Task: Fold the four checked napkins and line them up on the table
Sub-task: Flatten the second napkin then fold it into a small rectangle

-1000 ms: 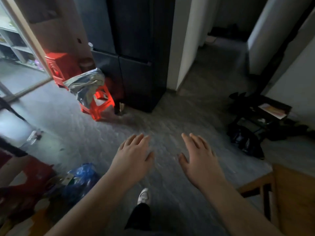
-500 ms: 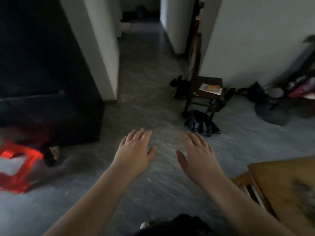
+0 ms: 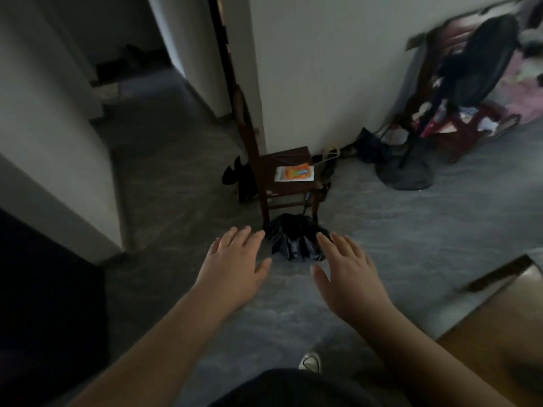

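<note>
My left hand [image 3: 233, 265] and my right hand [image 3: 346, 274] are held out in front of me, palms down, above the grey floor. Both are open with fingers apart and hold nothing. A corner of the wooden table [image 3: 496, 318] shows at the lower right, to the right of my right forearm. No checked napkin is in view.
A small dark wooden chair [image 3: 282, 183] with an orange packet [image 3: 295, 173] on its seat stands ahead by the white wall. A black bag [image 3: 293, 239] lies in front of it. A standing fan [image 3: 458, 98] and clutter fill the right. A dark cabinet [image 3: 44, 304] is at left.
The view has swung to the right: the red stool and dark cabinet slid off to the left, and the chair and fan came to the middle. Both hands stay open, held out.
</note>
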